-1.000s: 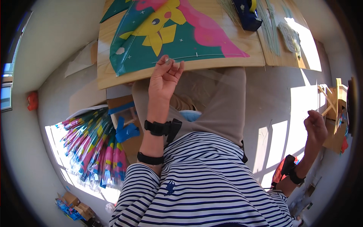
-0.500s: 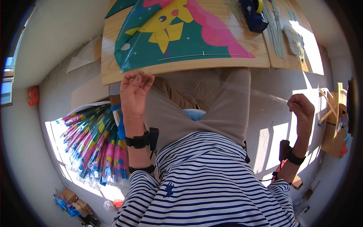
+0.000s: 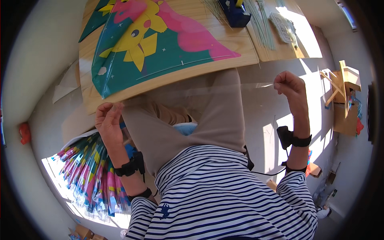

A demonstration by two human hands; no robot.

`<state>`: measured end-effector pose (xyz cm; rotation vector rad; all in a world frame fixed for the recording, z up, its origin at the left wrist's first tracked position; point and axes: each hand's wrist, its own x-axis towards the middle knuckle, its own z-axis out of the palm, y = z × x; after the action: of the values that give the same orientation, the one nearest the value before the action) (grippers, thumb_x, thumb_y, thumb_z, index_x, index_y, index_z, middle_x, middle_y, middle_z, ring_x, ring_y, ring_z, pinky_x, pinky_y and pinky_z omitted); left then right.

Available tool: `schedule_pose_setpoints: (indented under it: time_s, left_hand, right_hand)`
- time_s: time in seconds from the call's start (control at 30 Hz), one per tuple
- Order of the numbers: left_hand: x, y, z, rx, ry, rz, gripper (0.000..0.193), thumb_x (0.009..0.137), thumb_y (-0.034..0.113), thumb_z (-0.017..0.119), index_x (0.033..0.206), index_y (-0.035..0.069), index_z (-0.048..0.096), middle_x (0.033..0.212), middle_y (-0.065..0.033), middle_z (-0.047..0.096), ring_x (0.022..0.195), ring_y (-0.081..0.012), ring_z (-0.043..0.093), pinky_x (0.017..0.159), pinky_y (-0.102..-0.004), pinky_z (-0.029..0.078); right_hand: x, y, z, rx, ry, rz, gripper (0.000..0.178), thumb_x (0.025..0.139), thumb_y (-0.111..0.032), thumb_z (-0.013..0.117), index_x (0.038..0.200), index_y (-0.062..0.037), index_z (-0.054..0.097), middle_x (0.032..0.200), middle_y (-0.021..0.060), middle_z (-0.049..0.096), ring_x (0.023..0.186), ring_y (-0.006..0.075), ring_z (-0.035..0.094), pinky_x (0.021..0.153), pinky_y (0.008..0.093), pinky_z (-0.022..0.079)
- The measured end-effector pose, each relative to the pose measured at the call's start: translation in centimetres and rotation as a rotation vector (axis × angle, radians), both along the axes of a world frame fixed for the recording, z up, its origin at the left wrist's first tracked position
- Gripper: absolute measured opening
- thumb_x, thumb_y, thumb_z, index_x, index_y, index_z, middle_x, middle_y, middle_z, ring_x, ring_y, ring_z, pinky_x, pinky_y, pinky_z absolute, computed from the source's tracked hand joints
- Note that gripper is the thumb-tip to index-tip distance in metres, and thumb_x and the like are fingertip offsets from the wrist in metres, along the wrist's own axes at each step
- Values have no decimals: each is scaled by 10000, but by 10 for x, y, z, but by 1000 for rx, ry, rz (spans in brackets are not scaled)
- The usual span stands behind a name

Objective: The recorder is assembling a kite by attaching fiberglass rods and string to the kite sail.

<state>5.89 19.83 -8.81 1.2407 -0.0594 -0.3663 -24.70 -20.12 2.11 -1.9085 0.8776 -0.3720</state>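
Observation:
A long strip of clear tape (image 3: 256, 85) is stretched across above my lap. My left hand (image 3: 109, 119) pinches its left end, just off the table's near edge, and my right hand (image 3: 291, 85) pinches the other end, out to the right. Beyond the strip, a kite sail (image 3: 164, 60) of green and pink plastic film with a yellow cartoon figure lies on the wooden table (image 3: 250, 60). Along the sail's near edge runs a thin white rod (image 3: 200, 60) with a small fitting near its middle. The sail's left side is folded over.
A dark blue tape dispenser (image 3: 237, 15) stands at the table's back. Right of it lie bundles of thin pale rods (image 3: 260, 26) and a clear plastic box (image 3: 282, 28). Many folded colourful film pieces (image 3: 94, 172) hang at my left. Wooden frames and cardboard (image 3: 345, 116) stand far right.
The view has shifted, so table and sail appear farther left. My left hand has come lower, away from the sail's corner, and my right hand has risen; both still pinch the tape.

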Motion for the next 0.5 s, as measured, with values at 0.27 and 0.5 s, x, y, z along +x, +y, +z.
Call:
schedule_pose_setpoints:
  time_s: [0.27, 0.5]
  left_hand:
    - [14, -6, 4, 151, -69, 14, 208, 848, -42, 712, 1034, 10, 636, 951, -50, 655, 911, -167, 668, 888, -272, 537]
    - [34, -1, 10, 261, -113, 28, 142, 897, -5, 676, 1019, 27, 611, 971, -67, 650, 927, -156, 654, 912, -293, 539]
  right_hand:
    - [33, -19, -11, -50, 1, -3, 56, 810, 39, 623, 845, -3, 615, 740, -17, 579, 685, 56, 503, 608, 224, 402]
    - [77, -50, -38, -84, -34, 91, 38, 830, 15, 636, 858, -10, 642, 745, -24, 585, 693, 60, 511, 617, 237, 413]
